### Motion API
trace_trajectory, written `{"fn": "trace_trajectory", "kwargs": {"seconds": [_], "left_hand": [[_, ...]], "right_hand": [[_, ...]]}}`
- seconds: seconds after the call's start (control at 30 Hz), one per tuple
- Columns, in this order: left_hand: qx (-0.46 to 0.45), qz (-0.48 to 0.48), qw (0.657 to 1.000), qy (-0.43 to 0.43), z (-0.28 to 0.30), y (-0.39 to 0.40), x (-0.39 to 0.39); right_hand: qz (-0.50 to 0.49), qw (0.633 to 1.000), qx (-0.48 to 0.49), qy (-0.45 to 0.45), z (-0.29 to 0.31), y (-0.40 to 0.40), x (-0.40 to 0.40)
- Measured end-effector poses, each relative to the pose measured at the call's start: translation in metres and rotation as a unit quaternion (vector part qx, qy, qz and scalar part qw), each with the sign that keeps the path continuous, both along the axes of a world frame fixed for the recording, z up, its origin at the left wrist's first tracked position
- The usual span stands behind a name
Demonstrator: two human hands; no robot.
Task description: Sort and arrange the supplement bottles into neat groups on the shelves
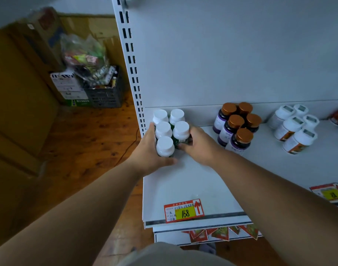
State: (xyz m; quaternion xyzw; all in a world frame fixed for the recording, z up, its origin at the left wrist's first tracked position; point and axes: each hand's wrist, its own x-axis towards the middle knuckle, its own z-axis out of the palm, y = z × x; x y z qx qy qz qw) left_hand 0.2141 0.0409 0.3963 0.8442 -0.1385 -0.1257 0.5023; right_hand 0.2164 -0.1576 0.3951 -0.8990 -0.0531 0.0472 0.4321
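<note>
Several green bottles with white caps (pixel 169 129) stand bunched at the left end of the white shelf (pixel 193 181). My left hand (pixel 149 152) cups the group from the left, its thumb under the nearest bottle (pixel 165 146). My right hand (pixel 199 144) presses against the group from the right, fingers around the right front bottle (pixel 180 132). Farther right stands a cluster of dark bottles with copper caps (pixel 237 125). Beyond it is a group of white bottles with orange labels (pixel 295 129).
A slotted white upright (pixel 132 60) bounds the shelf on the left. A price tag reading 168 (pixel 184 211) hangs on the front edge, another tag (pixel 331 192) at right. A dark crate with packets (pixel 104 93) and cardboard boxes (pixel 39 35) sit on the wooden floor.
</note>
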Motion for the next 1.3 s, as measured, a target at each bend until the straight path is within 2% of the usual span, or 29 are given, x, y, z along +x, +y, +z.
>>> {"fn": "trace_trajectory", "kwargs": {"seconds": [0.23,0.47,0.57,0.67,0.77,1.0,1.3], "left_hand": [[0.009,0.011,1.000,0.001,0.003,0.000,-0.001],[0.055,0.049,0.997,0.030,0.000,0.001,-0.007],[0.083,0.116,0.989,0.033,0.000,0.002,-0.025],[0.099,0.188,0.977,-0.021,-0.001,0.003,-0.043],[0.101,0.170,0.980,-0.037,-0.002,0.005,-0.045],[0.114,0.134,0.982,-0.062,-0.001,0.011,-0.042],[0.096,0.123,0.988,-0.023,-0.002,0.011,-0.036]], "right_hand": [[0.013,0.997,-0.071,-0.011,-0.027,0.000,0.021],[-0.033,0.998,-0.052,-0.020,-0.017,0.003,0.004],[-0.106,0.987,-0.066,-0.098,-0.006,0.009,-0.026],[-0.074,0.986,-0.058,-0.134,0.002,0.020,-0.053],[-0.026,0.993,-0.052,-0.101,0.002,0.031,-0.060],[-0.066,0.994,-0.033,-0.084,0.002,0.044,-0.065],[-0.131,0.989,-0.029,-0.058,0.004,0.048,-0.068]]}}
